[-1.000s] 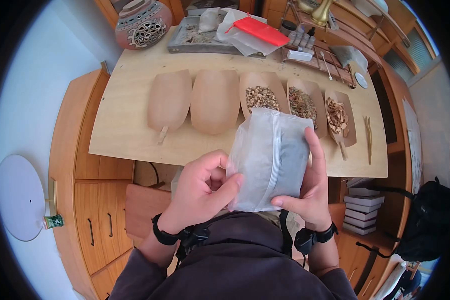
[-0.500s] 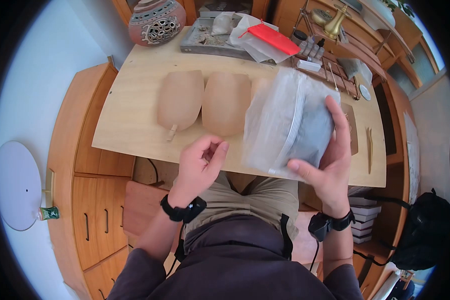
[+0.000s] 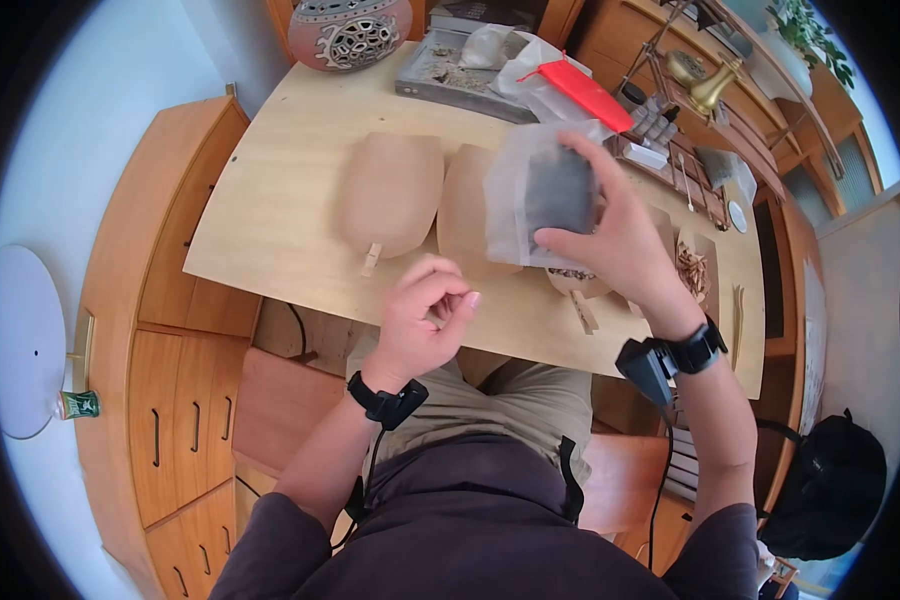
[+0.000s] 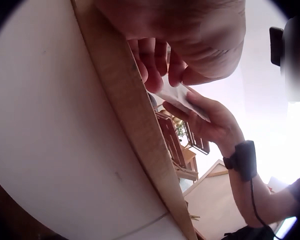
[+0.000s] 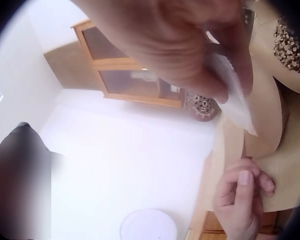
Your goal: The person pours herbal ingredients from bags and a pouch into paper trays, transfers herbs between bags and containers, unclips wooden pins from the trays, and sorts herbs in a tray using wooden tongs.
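Plainly, the right hand (image 3: 625, 235) grips the bag (image 3: 557, 192) above the table (image 3: 290, 150); the left hand (image 3: 425, 318) curls loosely, empty.

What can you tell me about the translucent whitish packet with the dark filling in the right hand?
The translucent whitish packet looks thin, flattish and film- or paper-like, its dark contents toward the right in the head view, a pale margin at left. The right hand grips it, thumb at the lower part, fingers at the upper; the left hand does not touch it. It is held up over the pale brown paper-like trays. Whether it is sealed I cannot tell.
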`<state>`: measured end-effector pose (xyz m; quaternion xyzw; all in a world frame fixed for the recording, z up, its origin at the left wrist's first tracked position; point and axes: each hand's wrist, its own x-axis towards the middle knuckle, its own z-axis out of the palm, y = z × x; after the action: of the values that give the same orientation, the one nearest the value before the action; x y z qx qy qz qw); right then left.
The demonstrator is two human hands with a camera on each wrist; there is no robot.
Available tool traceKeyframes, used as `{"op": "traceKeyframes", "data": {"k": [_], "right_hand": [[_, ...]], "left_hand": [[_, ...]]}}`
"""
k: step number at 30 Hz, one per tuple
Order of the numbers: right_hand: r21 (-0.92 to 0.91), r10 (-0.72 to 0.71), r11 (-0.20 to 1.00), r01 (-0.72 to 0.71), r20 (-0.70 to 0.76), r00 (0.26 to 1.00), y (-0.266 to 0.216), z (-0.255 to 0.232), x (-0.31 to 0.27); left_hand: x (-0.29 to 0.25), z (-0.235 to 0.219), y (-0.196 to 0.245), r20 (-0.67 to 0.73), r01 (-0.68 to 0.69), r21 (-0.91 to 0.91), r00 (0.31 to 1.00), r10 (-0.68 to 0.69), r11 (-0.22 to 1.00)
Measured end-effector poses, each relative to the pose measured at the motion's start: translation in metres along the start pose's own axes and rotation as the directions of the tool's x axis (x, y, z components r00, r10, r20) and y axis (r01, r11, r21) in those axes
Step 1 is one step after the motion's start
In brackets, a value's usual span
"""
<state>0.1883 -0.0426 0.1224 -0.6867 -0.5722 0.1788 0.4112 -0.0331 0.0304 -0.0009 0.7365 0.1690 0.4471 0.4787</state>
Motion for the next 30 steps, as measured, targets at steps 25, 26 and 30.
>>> {"op": "traceKeyframes", "data": {"k": [25,26,30], "right_hand": [[-0.45,-0.217,0.869,0.203,0.022,0.976,-0.035,-0.018,0.053],[-0.45,-0.216,0.87,0.202,0.021,0.976,-0.038,-0.019,0.053],[-0.388,-0.169,0.909,0.151,-0.011,0.986,-0.042,-0.022,0.047]], "left_hand": [[-0.001,0.007,-0.007,0.031,-0.064,0.22,0.998,0.059,0.973],[-0.001,0.008,-0.006,0.036,-0.069,0.226,0.997,0.063,0.972],[-0.001,0.009,-0.005,0.039,-0.047,0.215,0.998,0.04,0.975]]}}
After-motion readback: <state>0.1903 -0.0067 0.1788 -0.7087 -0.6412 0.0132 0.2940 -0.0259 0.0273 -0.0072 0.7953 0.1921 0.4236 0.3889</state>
